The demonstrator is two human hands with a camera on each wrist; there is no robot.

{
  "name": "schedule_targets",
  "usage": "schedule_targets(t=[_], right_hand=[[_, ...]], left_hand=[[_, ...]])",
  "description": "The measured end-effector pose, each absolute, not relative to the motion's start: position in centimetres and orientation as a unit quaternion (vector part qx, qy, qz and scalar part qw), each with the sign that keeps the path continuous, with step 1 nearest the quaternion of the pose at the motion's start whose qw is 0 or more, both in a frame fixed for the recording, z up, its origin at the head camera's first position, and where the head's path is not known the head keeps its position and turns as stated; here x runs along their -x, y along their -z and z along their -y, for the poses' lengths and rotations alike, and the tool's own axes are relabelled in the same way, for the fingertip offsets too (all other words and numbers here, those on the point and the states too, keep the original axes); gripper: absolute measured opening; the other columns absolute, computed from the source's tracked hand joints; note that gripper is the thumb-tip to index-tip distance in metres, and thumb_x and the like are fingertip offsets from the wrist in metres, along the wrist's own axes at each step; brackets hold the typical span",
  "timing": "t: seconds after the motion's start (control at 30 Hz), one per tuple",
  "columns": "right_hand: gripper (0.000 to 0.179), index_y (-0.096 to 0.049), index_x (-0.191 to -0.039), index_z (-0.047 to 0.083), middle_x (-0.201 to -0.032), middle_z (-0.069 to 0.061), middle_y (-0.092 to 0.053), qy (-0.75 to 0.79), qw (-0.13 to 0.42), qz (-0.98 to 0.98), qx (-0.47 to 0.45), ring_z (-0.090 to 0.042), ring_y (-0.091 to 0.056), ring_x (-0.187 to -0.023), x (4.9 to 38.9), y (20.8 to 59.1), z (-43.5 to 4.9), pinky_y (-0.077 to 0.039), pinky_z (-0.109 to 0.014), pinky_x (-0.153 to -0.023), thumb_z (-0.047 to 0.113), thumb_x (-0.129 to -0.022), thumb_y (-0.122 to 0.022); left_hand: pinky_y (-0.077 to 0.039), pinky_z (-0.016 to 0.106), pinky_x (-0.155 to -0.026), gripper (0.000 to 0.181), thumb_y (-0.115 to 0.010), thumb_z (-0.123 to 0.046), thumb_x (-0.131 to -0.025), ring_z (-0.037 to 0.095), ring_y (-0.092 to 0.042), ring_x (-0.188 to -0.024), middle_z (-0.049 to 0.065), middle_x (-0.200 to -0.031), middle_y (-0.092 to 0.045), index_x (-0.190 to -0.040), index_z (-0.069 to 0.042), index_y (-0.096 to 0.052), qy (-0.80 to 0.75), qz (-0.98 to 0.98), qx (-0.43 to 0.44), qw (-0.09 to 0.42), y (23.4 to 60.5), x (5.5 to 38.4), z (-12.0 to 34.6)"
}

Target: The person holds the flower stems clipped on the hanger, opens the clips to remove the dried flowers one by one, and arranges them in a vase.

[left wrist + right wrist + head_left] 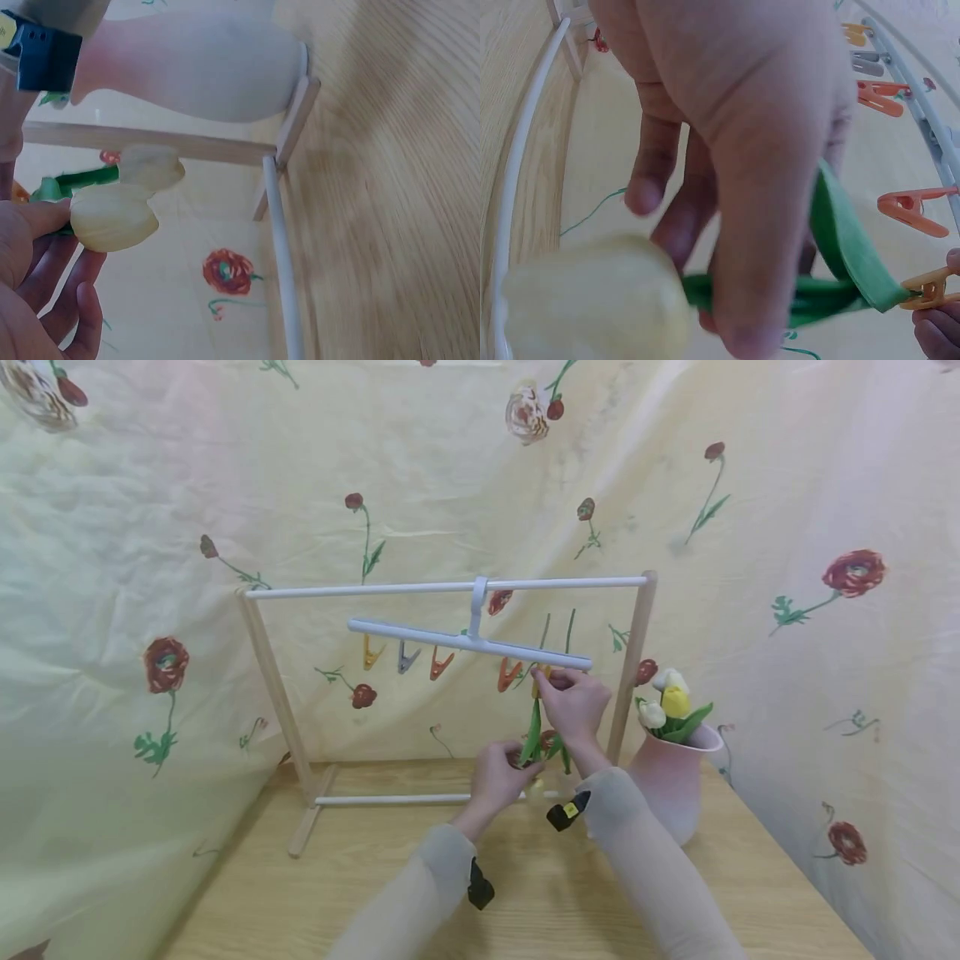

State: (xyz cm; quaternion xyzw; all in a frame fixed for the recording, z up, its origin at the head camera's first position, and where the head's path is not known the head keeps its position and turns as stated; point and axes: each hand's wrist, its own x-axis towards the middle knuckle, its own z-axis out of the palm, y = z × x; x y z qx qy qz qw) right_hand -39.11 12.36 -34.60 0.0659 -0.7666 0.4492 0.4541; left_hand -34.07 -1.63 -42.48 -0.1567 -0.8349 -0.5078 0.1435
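Note:
My left hand (501,781) holds a pale yellow tulip (114,217) upside down, thumb and fingers pinching its green stem (817,300) just above the bloom. Higher up, my right hand (579,703) pinches a yellow clothespin (928,289) at the lower end of a tilted white hanger (420,632). That clothespin is at the tulip's stem and leaf. Behind it a second pale tulip (154,166) hangs head down; my right hand hides its clip. Two thin stem ends (570,631) stick up above the hanger bar.
The hanger hooks over the top rod (360,589) of a wooden rack. Yellow (371,652), grey (407,657) and two orange clothespins (441,663) hang along it. A pink-white vase (675,785) with white and yellow tulips stands right of the rack, close to my right forearm.

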Motion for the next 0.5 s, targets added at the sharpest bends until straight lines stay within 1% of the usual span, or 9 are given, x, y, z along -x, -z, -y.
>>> schedule_targets(t=[0.1,0.27,0.5], right_hand=[[0.032,-0.084,-0.091,0.001,-0.081,-0.015,-0.081,-0.45,0.451,0.768,-0.067,-0.03,-0.078,-0.068,39.1,34.5,-12.3,-0.043,-0.008,-0.061,0.033,-0.091,-0.087],[0.03,-0.084,-0.091,0.002,-0.081,-0.014,-0.081,-0.451,0.45,0.768,-0.064,-0.03,-0.077,-0.066,39.0,34.5,-12.4,-0.046,-0.012,-0.062,0.032,-0.091,-0.086],[0.032,-0.083,-0.09,0.002,-0.083,-0.015,-0.082,-0.467,0.428,0.771,-0.063,-0.03,-0.079,-0.068,38.7,34.7,-12.5,-0.044,-0.007,-0.06,0.033,-0.092,-0.085]], left_hand=[[-0.054,0.02,-0.055,0.016,-0.088,-0.022,-0.088,0.004,-0.064,-0.06,0.002,-0.079,-0.077,-0.093,-0.009,-0.08,0.498,0.843,0.15,0.139,42.7,34.1,2.3],[-0.054,0.022,-0.053,0.017,-0.087,-0.022,-0.089,0.005,-0.063,-0.057,0.002,-0.08,-0.077,-0.097,-0.009,-0.079,0.476,0.856,0.148,0.134,42.9,34.2,3.9],[-0.055,0.023,-0.063,0.014,-0.087,-0.02,-0.088,0.006,-0.065,-0.068,0.002,-0.084,-0.078,-0.096,-0.011,-0.079,0.418,0.882,0.163,0.144,43.5,34.1,7.0]])
